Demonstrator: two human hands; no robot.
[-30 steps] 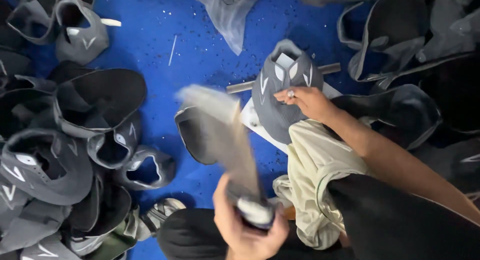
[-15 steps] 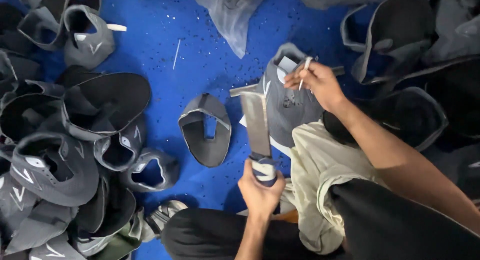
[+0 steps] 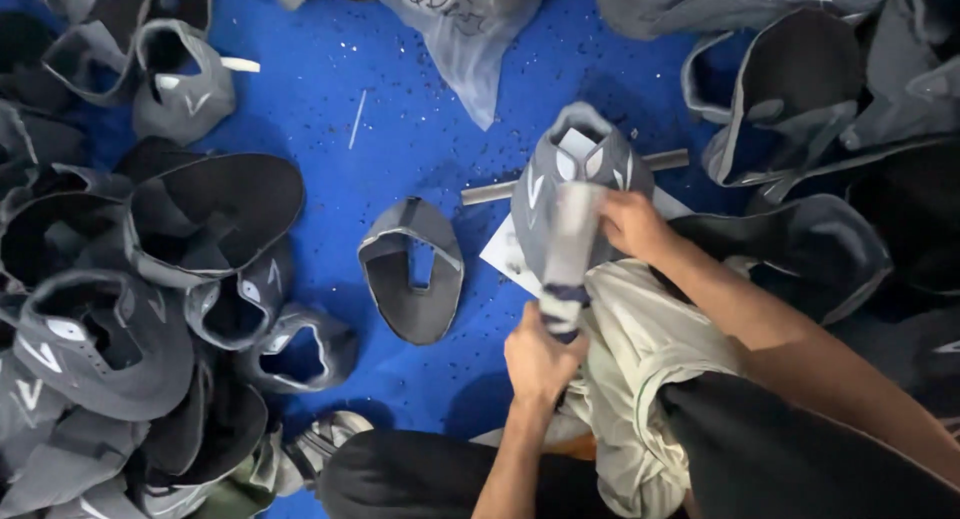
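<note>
Head camera, looking down: a blue floor mat (image 3: pixel 400 119) spreads across the scene, speckled with pale flecks and ringed by grey shoe uppers. The biggest heap of uppers (image 3: pixel 130 309) fills the left side, nested and overlapping; a second, darker heap (image 3: pixel 820 129) crowds the far right. A clear plastic bag (image 3: pixel 465 29) lies at the far edge, and one loose upper (image 3: pixel 412 269) lies apart on the mat, near the middle, touching nothing.

Right of centre, a person sits with a pale cloth (image 3: pixel 640 379) over the knee. On it, over a white sheet (image 3: pixel 505 254) and a metal rod (image 3: pixel 490 192), stands the grey upper being worked (image 3: pixel 575 189). The right hand (image 3: pixel 632 224) rests against that upper's right side; whether its fingers pinch anything cannot be told. The left hand (image 3: pixel 540 359) is wrapped tight around the handle end of a flat mallet-like tool (image 3: pixel 572 249), blurred, its pale blade lying across the front of the upper.

Judging by the piles, the work looks mid-run: one upper is under the tool and many lie around, but which are finished and which await their turn cannot be told. A thin white stick (image 3: pixel 357 119) lies alone on the far mat.
</note>
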